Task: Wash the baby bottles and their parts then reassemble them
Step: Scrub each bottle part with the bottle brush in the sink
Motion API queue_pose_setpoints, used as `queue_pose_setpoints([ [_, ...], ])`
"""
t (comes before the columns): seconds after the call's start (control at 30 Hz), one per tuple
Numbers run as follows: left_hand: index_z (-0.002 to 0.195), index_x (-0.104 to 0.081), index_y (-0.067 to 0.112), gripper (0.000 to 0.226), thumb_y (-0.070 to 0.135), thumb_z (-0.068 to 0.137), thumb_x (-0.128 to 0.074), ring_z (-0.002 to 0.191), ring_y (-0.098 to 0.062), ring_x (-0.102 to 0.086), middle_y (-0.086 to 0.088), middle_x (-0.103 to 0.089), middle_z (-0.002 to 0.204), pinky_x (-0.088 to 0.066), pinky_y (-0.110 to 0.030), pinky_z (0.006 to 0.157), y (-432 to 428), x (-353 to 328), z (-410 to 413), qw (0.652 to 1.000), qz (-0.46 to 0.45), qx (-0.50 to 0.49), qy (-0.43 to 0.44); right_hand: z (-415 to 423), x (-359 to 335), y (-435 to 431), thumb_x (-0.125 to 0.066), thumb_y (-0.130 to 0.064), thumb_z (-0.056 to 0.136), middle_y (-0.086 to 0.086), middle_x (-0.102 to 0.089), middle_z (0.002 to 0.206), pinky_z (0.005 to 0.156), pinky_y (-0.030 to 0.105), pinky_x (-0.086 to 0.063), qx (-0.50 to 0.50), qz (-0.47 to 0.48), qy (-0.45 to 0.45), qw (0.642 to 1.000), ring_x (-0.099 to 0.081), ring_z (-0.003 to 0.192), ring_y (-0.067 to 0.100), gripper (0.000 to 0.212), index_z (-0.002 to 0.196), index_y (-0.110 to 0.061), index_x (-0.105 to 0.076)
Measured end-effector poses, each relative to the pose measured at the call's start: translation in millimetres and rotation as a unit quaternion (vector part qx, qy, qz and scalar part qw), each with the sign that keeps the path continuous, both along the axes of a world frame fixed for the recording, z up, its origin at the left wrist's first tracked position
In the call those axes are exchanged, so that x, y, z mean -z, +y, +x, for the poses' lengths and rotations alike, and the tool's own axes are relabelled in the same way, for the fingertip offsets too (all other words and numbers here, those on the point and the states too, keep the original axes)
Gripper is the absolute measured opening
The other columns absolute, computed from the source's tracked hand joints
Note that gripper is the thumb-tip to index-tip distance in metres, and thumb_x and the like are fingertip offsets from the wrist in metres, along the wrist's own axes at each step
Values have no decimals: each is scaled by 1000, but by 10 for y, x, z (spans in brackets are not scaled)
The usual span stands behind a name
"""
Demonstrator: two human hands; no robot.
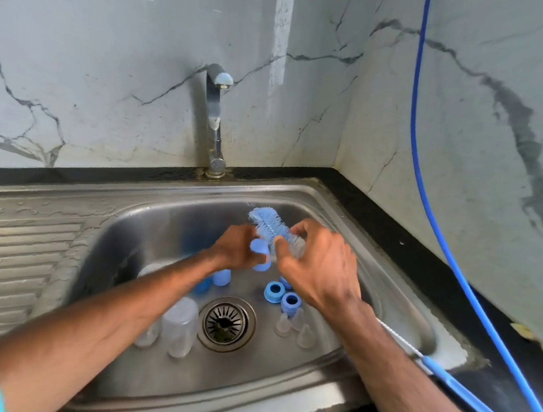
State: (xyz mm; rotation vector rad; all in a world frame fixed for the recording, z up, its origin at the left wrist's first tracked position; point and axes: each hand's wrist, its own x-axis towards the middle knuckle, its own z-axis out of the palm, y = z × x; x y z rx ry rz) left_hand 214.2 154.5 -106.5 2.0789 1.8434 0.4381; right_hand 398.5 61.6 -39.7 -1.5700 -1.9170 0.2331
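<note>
A steel sink [352, 313] sat under a marble wall [112, 63].
The left hand [237, 248] gripped a blue cap [259, 255]; the right hand [320, 270] pinched the bottle brush [270, 226] by its bristles.

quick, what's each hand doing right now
Left hand: holds a blue cap.
Right hand: grips the bottle brush near its bristles.

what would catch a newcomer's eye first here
The left hand holds a blue cap and the right hand grips a blue brush, above the middle of the sink. Below them, blue rings, clear nipples and bottles sit round the drain. A blue hose hangs down the right wall.
</note>
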Motion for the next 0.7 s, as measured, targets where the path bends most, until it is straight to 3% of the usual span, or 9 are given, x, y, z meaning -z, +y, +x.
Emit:
queue_pose_setpoints([
  [0.07,100,-71,19,37,51,80,-68,98,-21,-69,0,-74,101,-55,-35,84,-35,-158,-73,997,-5,-39,-60,5,-41,-38,-55,-53,84,-2,-72,87,79,39,-55,-13,-6,15,1000,-69,81,26,38,112,-28,-60],
  [0.13,97,-72,26,16,38,88,-75,100,-18,-69,2,-75,102,-52,-31,86,-148,-338,-167,975,-22,-88,-203,12,-91,-87,-58,-45,83,-2,-75,91,78,38,-54,-30,-11,9,999,-70,79,26,37,117,-30,-55],
  [0.23,102,-69,27,5,24,99,-67,97,-21,-66,-8,-73,111,-51,-37,95,-478,-649,-352,890,-94,-144,-421,-18,-162,-171,-65,-28,81,-7,-75,110,73,35,-50,-62,2,-12,998,-68,75,26,44,123,-30,-53],
  [0.33,118,-67,15,25,28,97,-69,110,-30,-71,-19,-71,125,-52,-47,106,-854,-844,-553,796,-156,-165,-562,-84,-215,-243,-64,-23,77,-6,-77,108,68,37,-53,-99,24,-25,994,-67,70,25,53,126,-34,-48],
  [0.43,119,-60,10,32,24,94,-73,112,-38,-71,-23,-68,126,-54,-50,102,-1105,-833,-696,710,-164,-183,-660,-79,-217,-268,-64,-20,78,-9,-77,108,69,41,-56,-117,54,-33,991,-69,72,22,55,127,-38,-49],
  [0.53,122,-54,5,35,19,95,-72,104,-39,-70,-30,-65,125,-63,-46,83,-1192,-838,-800,653,-150,-199,-715,-26,-198,-273,-70,-13,82,-16,-74,103,74,37,-55,-116,71,-27,990,-69,78,16,49,122,-40,-60],
  [0.6,119,-54,6,35,23,95,-72,88,-33,-69,-29,-65,117,-65,-38,65,-1196,-852,-847,639,-147,-199,-728,-17,-179,-277,-74,-11,82,-22,-71,106,81,34,-56,-142,81,-22,986,-68,89,5,48,117,-42,-67],
  [0.7,117,-61,6,36,31,94,-72,79,-25,-68,-25,-70,105,-62,-29,61,-1165,-800,-865,684,-152,-169,-694,-27,-153,-273,-78,-13,82,-25,-67,112,84,31,-56,-173,100,-36,979,-65,101,-1,49,118,-45,-71],
])
